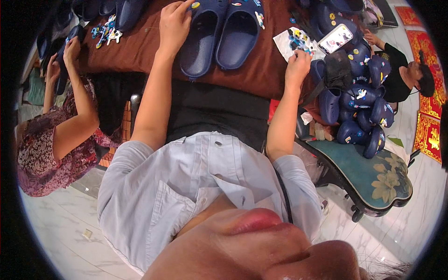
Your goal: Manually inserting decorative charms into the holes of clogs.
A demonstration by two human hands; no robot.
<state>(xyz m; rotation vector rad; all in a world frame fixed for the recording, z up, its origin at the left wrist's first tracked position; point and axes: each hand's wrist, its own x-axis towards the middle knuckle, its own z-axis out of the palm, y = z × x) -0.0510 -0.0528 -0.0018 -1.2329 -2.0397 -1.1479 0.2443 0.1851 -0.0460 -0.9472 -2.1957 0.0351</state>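
Observation:
Two navy blue clogs (200, 44) lie side by side on a brown cloth (135, 53), toes pointing away from me. Small shoe charms sit on their upper parts, among them a round yellow charm (195, 5). My left hand (175, 24) is closed at the outer edge of the left clog, its fingertips beside that yellow charm. To the right, my right hand (297, 69) has its fingers curled together at the near edge of a heap of blue, white and yellow charms (298, 38) on white paper (281, 44). Whatever its fingertips pinch is hidden.
A phone (335, 38) leans by stacked navy clogs (359, 95) on the right, near a black bag (337, 70). A flowered stool (373, 177) stands below them. At left, a co-worker's hands (70, 49) hold a clog near another charm heap (106, 32). Another person (403, 77) is far right.

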